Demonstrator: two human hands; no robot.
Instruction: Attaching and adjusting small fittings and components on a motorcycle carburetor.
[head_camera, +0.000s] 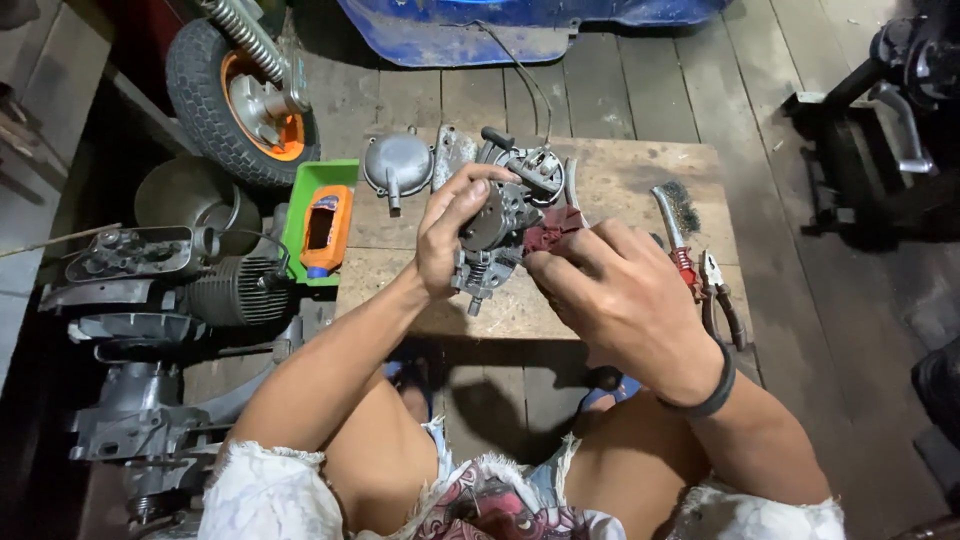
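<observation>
Head view: left hand (452, 232) gripped carburetor (490, 245), partly hidden; right hand (610, 290) pinched red rag (552, 228); wire brush (676, 215) and pliers (718, 290) lay beside.

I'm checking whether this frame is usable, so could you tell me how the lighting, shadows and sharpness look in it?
Head view: light falls on the wooden board and both hands, so the left hand, right hand and the metal carburetor between them read sharp; the engine parts at left and the far right edge sink into deep shadow; no strong glare; slight wide-angle bending at the borders.
</observation>
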